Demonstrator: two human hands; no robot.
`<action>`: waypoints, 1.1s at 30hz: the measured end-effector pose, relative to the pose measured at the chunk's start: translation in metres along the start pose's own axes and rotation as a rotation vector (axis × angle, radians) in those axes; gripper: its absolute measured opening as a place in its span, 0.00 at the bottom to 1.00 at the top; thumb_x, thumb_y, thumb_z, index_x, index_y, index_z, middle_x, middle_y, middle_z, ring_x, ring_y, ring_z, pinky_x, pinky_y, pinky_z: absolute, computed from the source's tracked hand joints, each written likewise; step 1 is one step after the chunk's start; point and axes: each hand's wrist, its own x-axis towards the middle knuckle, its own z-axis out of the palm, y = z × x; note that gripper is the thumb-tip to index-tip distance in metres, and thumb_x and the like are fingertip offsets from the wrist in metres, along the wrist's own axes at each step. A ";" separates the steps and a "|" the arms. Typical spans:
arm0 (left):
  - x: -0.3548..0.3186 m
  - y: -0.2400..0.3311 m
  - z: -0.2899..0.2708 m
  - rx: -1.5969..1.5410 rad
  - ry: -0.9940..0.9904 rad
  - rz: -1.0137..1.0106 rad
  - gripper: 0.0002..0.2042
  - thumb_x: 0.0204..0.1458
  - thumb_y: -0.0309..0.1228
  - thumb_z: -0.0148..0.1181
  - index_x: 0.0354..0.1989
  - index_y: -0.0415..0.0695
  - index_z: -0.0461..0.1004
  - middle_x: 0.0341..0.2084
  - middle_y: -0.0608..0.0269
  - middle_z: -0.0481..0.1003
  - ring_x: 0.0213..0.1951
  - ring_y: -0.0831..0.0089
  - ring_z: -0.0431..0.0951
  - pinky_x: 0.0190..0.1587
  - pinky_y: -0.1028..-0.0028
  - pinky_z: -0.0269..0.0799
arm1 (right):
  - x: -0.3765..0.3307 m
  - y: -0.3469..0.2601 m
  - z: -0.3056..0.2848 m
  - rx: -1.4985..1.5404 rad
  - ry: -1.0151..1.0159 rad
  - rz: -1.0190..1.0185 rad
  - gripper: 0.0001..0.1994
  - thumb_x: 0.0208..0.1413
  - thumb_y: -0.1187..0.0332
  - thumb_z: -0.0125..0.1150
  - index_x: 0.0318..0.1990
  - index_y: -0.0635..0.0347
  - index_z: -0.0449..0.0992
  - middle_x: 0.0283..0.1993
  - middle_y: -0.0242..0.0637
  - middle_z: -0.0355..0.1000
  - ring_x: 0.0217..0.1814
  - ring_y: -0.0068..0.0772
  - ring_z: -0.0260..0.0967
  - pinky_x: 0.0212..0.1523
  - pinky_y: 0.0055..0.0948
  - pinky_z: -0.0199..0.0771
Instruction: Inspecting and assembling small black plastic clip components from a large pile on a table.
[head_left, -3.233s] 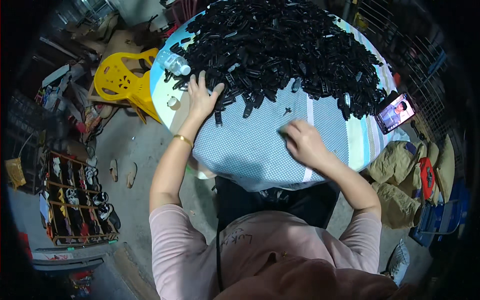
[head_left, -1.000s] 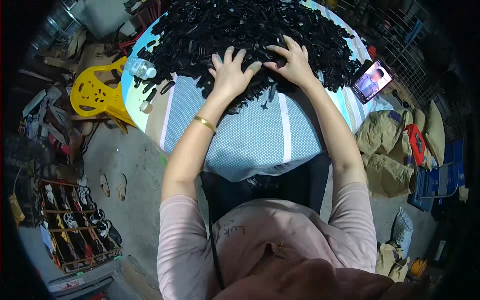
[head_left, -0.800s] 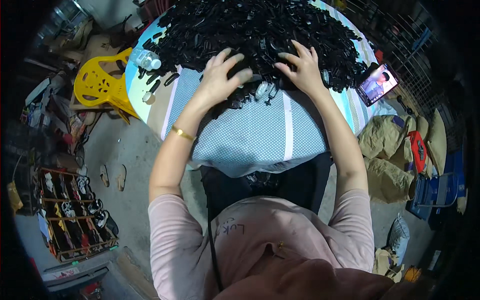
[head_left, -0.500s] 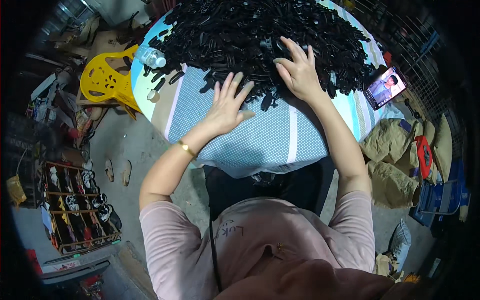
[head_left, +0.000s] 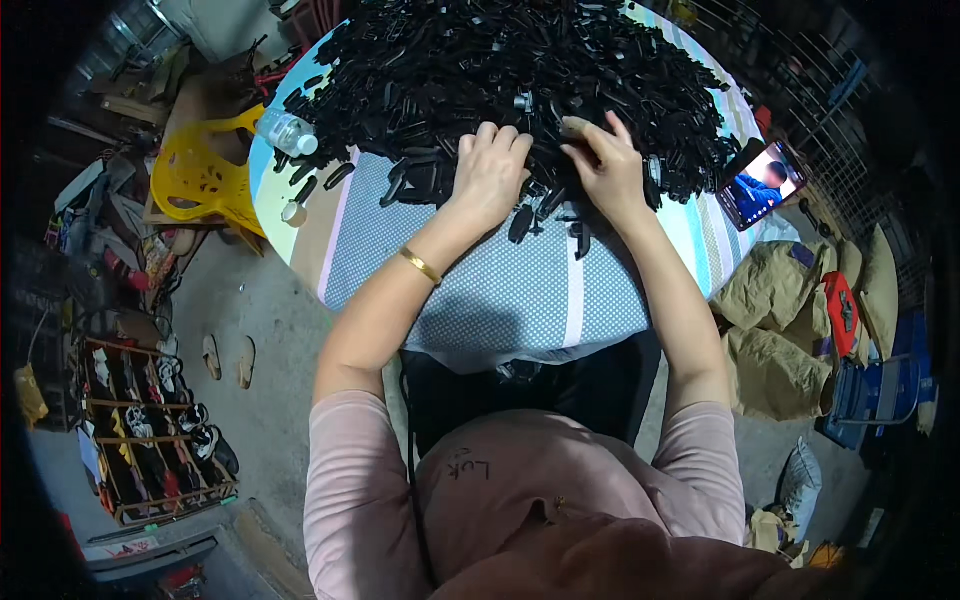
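A large heap of small black plastic pieces, seemingly buckle-like parts, covers the far part of a round table. My left hand lies at the heap's near edge, its fingers curled down with their tips hidden; whatever they grip cannot be made out. To its right, my right hand touches the heap, thumb and bent forefinger apart, with nothing visible between them. Several loose pieces lie between and below the hands, one a black piece on the dotted cloth. A flat black piece rests just left of my left hand.
A clear plastic bottle lies at the table's left, above a small round cap. A propped phone stands at the right edge. Beyond are a yellow chair, a shoe rack and brown sacks.
My left hand has gone from flat, spread fingers to curled ones and moved slightly right. My right hand has drawn back nearer with its fingers bent. Some pieces have shifted toward me.
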 end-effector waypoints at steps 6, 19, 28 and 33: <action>0.000 0.005 0.018 0.033 0.057 0.015 0.20 0.41 0.27 0.58 0.47 0.45 0.68 0.30 0.63 0.68 0.37 0.66 0.68 0.39 0.68 0.61 | 0.002 0.004 0.000 0.265 0.023 0.268 0.12 0.44 0.78 0.55 0.39 0.60 0.75 0.38 0.38 0.75 0.40 0.38 0.73 0.55 0.38 0.64; 0.007 0.004 -0.011 -1.405 0.223 -0.552 0.09 0.54 0.24 0.48 0.44 0.37 0.65 0.32 0.62 0.68 0.23 0.79 0.73 0.25 0.84 0.69 | 0.004 -0.036 -0.006 0.554 0.064 0.292 0.10 0.46 0.83 0.55 0.38 0.68 0.74 0.38 0.38 0.72 0.37 0.26 0.71 0.40 0.20 0.71; 0.001 -0.001 -0.029 -2.033 -0.271 -0.696 0.15 0.55 0.28 0.50 0.49 0.32 0.65 0.41 0.53 0.72 0.34 0.71 0.77 0.34 0.80 0.75 | -0.001 -0.033 -0.003 0.430 0.056 0.104 0.06 0.46 0.78 0.60 0.33 0.67 0.76 0.32 0.40 0.74 0.30 0.25 0.72 0.28 0.19 0.71; -0.001 -0.003 -0.028 -1.758 -0.300 -0.630 0.15 0.51 0.22 0.53 0.47 0.31 0.67 0.41 0.53 0.71 0.32 0.76 0.76 0.33 0.82 0.73 | -0.003 -0.034 -0.004 0.552 0.076 0.237 0.06 0.47 0.77 0.59 0.33 0.67 0.77 0.31 0.39 0.74 0.30 0.25 0.71 0.28 0.18 0.70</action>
